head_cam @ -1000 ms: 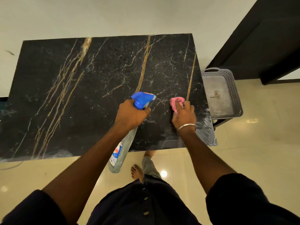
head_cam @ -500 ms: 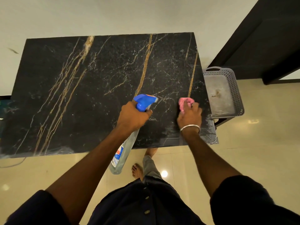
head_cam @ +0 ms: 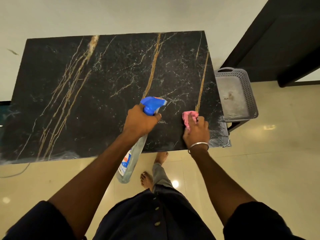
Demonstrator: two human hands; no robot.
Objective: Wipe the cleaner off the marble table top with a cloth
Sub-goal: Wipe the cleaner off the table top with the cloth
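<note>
**Cloth at the right near corner of the marble**

Your right hand (head_cam: 196, 129) presses a bunched pink cloth (head_cam: 187, 118) onto the black marble table top (head_cam: 97, 94). Your left hand (head_cam: 141, 121) grips the spray bottle (head_cam: 131, 160) by its neck, blue trigger head (head_cam: 153, 103) forward.

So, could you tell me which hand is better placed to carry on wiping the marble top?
The right hand: it presses the pink cloth on the marble top. The left hand grips the spray bottle.

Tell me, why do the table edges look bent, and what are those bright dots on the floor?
Head view: the wide-angle lens bows the marble table top and stretches the arms. The dots are glare on the glossy floor tiles. Lighting is dim and warm; the right hand with the pink cloth looks slightly soft.
</note>
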